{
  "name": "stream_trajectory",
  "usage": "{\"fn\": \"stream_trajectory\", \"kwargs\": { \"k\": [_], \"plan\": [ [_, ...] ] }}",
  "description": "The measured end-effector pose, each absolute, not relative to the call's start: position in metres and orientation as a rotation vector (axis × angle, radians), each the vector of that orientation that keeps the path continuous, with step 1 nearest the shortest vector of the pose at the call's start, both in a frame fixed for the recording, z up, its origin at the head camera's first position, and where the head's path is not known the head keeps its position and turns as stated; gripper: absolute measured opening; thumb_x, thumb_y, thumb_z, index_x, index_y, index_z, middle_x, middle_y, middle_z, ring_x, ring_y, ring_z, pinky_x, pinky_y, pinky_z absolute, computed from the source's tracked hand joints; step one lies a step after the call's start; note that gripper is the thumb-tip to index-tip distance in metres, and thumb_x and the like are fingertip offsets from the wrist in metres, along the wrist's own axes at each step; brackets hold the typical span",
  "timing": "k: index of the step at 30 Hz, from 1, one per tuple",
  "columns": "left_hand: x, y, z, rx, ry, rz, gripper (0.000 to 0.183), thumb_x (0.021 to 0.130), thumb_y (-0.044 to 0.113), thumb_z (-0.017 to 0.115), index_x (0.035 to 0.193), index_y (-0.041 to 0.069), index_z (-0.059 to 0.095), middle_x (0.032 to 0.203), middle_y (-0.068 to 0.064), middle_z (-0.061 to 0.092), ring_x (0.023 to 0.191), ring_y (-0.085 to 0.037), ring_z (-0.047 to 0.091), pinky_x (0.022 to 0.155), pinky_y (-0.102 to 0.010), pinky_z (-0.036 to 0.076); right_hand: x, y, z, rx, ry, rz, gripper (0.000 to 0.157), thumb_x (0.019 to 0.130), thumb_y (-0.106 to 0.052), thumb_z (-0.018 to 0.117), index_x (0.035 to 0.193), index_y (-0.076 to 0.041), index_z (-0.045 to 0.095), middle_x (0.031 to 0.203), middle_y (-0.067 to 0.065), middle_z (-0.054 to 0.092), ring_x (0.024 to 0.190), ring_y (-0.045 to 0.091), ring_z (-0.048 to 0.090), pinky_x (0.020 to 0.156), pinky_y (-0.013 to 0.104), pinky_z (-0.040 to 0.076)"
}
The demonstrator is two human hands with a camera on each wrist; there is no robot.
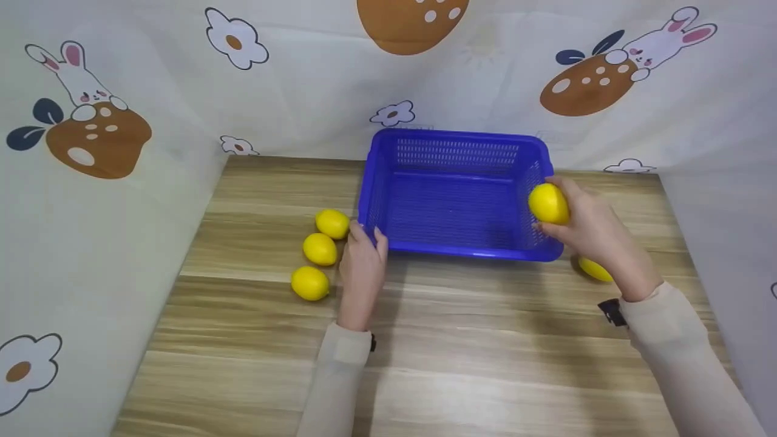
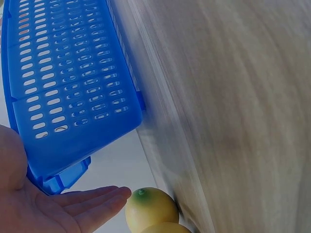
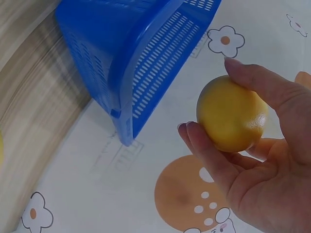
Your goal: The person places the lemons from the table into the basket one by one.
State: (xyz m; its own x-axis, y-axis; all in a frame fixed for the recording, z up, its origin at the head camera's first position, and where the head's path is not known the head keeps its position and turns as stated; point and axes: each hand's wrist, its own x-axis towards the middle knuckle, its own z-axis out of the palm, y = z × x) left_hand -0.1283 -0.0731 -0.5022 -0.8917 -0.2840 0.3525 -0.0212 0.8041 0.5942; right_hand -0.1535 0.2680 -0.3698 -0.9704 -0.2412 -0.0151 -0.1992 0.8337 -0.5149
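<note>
A blue plastic basket (image 1: 452, 209) with slotted walls stands at the back of the table, its ribbed floor showing. My left hand (image 1: 364, 261) touches the basket's near left corner, thumb at the front and fingers along the left side. Those fingers look straight in the left wrist view. Over the basket's right rim, my right hand (image 1: 598, 224) holds a yellow lemon (image 1: 548, 204) between thumb and fingers. The right wrist view shows this lemon (image 3: 231, 114) apart from the basket (image 3: 116, 58).
Left of the basket, three lemons (image 1: 320, 249) lie in a slanting row beside my left hand. Another lemon (image 1: 595, 269) lies on the right, partly hidden by my right hand. Printed cloth (image 1: 303, 91) hangs behind and beside the wooden table (image 1: 449, 346).
</note>
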Motion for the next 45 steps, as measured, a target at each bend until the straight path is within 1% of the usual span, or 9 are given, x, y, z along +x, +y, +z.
{"fn": "stream_trajectory", "kwargs": {
  "k": [3,12,19,24,31,37,40,43,45],
  "plan": [
    [-0.128,-0.073,-0.503,0.217,-2.556,-0.818,0.039,0.106,0.020,0.057,0.127,-0.013,0.052,0.099,-0.026,0.070,0.077,-0.041,0.072,0.061,-0.051,0.060,-0.156,0.265,-0.368,-0.358,2.929,-0.806,0.079,0.090,-0.011,0.082,0.154,0.006,0.040,0.135,0.039,0.056,0.111,0.054,0.059,0.094,0.070,0.053],
    [-0.128,-0.074,-0.502,0.222,-2.556,-0.830,0.040,0.106,0.021,0.057,0.127,-0.013,0.053,0.097,-0.027,0.070,0.076,-0.042,0.072,0.060,-0.052,0.060,-0.160,0.260,-0.364,-0.403,2.929,-0.791,0.075,0.089,-0.010,0.083,0.150,0.007,0.042,0.131,0.038,0.058,0.108,0.053,0.060,0.093,0.069,0.055],
    [-0.129,-0.073,-0.501,0.237,-2.565,-0.864,0.038,0.107,0.021,0.056,0.127,-0.011,0.052,0.100,-0.026,0.070,0.080,-0.041,0.073,0.063,-0.052,0.060,-0.163,0.257,-0.363,-0.386,2.904,-0.769,0.077,0.092,-0.012,0.081,0.153,0.008,0.040,0.134,0.038,0.057,0.111,0.053,0.058,0.095,0.070,0.054],
    [-0.129,-0.072,-0.500,0.263,-2.576,-0.859,0.038,0.107,0.022,0.056,0.127,-0.009,0.052,0.104,-0.025,0.071,0.081,-0.040,0.073,0.062,-0.052,0.060,-0.166,0.253,-0.363,-0.406,2.912,-0.773,0.078,0.091,-0.013,0.082,0.153,0.008,0.040,0.137,0.038,0.056,0.113,0.055,0.058,0.096,0.070,0.053],
    [-0.129,-0.072,-0.502,0.247,-2.555,-0.832,0.037,0.106,0.021,0.057,0.127,-0.009,0.051,0.101,-0.024,0.071,0.078,-0.040,0.073,0.060,-0.052,0.060,-0.169,0.250,-0.365,-0.495,2.959,-0.782,0.077,0.088,-0.011,0.085,0.149,0.011,0.044,0.136,0.040,0.057,0.113,0.056,0.059,0.097,0.069,0.053],
    [-0.128,-0.072,-0.501,0.251,-2.555,-0.821,0.038,0.107,0.022,0.057,0.127,-0.010,0.051,0.102,-0.024,0.072,0.079,-0.040,0.073,0.059,-0.051,0.060,-0.170,0.250,-0.363,-0.482,2.951,-0.780,0.078,0.089,-0.012,0.084,0.151,0.010,0.042,0.136,0.040,0.055,0.114,0.055,0.058,0.098,0.069,0.053],
    [-0.128,-0.072,-0.501,0.248,-2.555,-0.811,0.038,0.107,0.022,0.057,0.127,-0.010,0.052,0.102,-0.024,0.071,0.078,-0.040,0.073,0.059,-0.051,0.060,-0.171,0.250,-0.363,-0.478,2.959,-0.777,0.082,0.089,-0.016,0.085,0.153,0.009,0.041,0.143,0.039,0.051,0.122,0.057,0.055,0.104,0.070,0.048],
    [-0.128,-0.072,-0.501,0.241,-2.555,-0.801,0.038,0.107,0.022,0.057,0.127,-0.010,0.052,0.100,-0.024,0.071,0.076,-0.040,0.072,0.058,-0.051,0.059,-0.171,0.251,-0.363,-0.467,2.967,-0.775,0.086,0.090,-0.020,0.086,0.155,0.009,0.039,0.150,0.040,0.046,0.132,0.059,0.049,0.110,0.071,0.042],
    [-0.128,-0.072,-0.500,0.239,-2.558,-0.802,0.038,0.107,0.022,0.057,0.127,-0.010,0.052,0.100,-0.024,0.071,0.076,-0.040,0.072,0.058,-0.051,0.059,-0.170,0.252,-0.363,-0.460,2.962,-0.768,0.086,0.090,-0.020,0.085,0.156,0.009,0.038,0.152,0.040,0.044,0.137,0.060,0.045,0.113,0.072,0.038]
  ]
}}
